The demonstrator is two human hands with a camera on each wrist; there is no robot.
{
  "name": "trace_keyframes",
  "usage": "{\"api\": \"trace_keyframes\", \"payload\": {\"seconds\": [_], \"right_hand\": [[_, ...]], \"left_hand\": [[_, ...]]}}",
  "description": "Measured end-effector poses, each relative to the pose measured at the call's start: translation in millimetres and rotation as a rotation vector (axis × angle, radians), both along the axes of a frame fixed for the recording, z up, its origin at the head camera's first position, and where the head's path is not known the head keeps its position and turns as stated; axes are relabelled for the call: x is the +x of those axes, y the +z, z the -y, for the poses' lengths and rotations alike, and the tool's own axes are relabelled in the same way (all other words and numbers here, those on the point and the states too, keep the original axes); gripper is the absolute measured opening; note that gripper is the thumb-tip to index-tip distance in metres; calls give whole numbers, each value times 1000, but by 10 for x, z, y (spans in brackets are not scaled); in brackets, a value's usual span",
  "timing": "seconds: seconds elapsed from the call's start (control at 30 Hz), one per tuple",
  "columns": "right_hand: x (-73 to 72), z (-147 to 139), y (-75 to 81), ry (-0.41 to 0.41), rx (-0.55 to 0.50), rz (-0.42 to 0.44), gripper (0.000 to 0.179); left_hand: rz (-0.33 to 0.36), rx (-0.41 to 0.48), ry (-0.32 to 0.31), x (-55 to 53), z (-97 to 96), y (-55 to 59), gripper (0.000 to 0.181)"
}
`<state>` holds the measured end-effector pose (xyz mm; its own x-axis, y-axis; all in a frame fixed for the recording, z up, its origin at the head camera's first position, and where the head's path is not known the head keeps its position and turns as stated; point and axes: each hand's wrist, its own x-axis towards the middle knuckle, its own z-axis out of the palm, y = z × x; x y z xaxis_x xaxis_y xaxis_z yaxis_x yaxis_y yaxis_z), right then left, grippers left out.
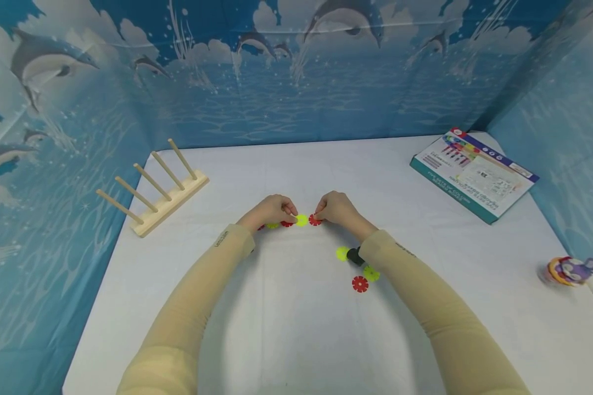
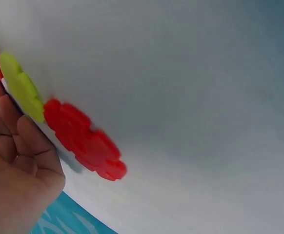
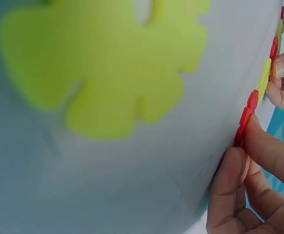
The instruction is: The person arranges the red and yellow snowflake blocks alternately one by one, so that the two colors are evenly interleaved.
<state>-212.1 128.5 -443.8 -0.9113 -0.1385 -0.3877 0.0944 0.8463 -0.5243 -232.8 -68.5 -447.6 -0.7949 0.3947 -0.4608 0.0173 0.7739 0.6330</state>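
A row of slotted, flower-shaped plastic interlocking discs in red and yellow runs between the two hands. My left hand (image 1: 273, 211) pinches this row where a red disc (image 3: 274, 48) meets a bright yellow disc (image 1: 302, 220). Another red disc (image 1: 314, 220), at the row's right end, is pinched between the thumb and fingers of my right hand (image 1: 340, 211). It stands edge to edge with the yellow one in the right wrist view. Toward the left end are a yellow-green disc (image 2: 21, 87) and one more red disc (image 2: 83, 139), partly hidden by my left hand in the head view.
Below my right wrist lie a yellow disc (image 1: 342, 253), a yellow-green disc (image 1: 371, 274), a red disc (image 1: 360, 283) and a black object (image 1: 354, 257). A wooden peg stand (image 1: 170, 203) is at left. A box (image 1: 474, 173) and a purple-eared toy (image 1: 570, 270) are at right.
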Motion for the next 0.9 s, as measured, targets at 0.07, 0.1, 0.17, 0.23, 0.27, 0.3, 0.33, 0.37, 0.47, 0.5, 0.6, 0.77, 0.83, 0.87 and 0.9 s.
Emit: {"api": "trace_keyframes", "payload": {"seconds": [0.07, 0.1, 0.17, 0.23, 0.27, 0.3, 0.33, 0.37, 0.47, 0.5, 0.6, 0.77, 0.83, 0.87, 0.9], "right_hand": [[0, 1, -3, -8, -4, 2, 14], [3, 0, -3, -11, -6, 2, 14], [6, -2, -4, -16, -10, 3, 14], [7, -7, -4, -17, -12, -1, 15], [7, -9, -4, -17, -12, -3, 15], [10, -10, -3, -17, -11, -4, 15], [11, -10, -3, -17, -12, -4, 15], [13, -11, -3, -17, -13, -5, 15], [18, -15, -4, -14, -17, -12, 15], [20, -17, -5, -13, -21, -15, 15], [20, -27, -7, -6, -31, -30, 14], [22, -33, -14, 5, -34, -52, 13], [21, -33, -17, 5, -34, -53, 13], [21, -32, -19, 4, -34, -52, 13], [20, -33, -21, 5, -33, -51, 13]], "left_hand": [[3, 4, 1, 3, 5, 2, 20], [0, 5, 1, 6, 7, 3, 19], [-7, 11, -1, 7, 3, 2, 19], [-17, 24, -7, 9, -10, 4, 19], [-21, 31, -11, 10, -21, 4, 19], [-26, 37, -18, 10, -34, 6, 19], [-30, 42, -24, 10, -50, 6, 20], [-36, 46, -31, 9, -67, 4, 20], [-56, 43, -52, 14, -126, 10, 20], [-65, 39, -60, 16, -146, 11, 20], [-79, 40, -72, 32, -199, 21, 20], [-90, 39, -68, 69, -259, 35, 21], [-103, 26, -63, 81, -275, 37, 21], [-111, 19, -60, 84, -281, 35, 21], [-118, 12, -57, 87, -286, 32, 21]]}}
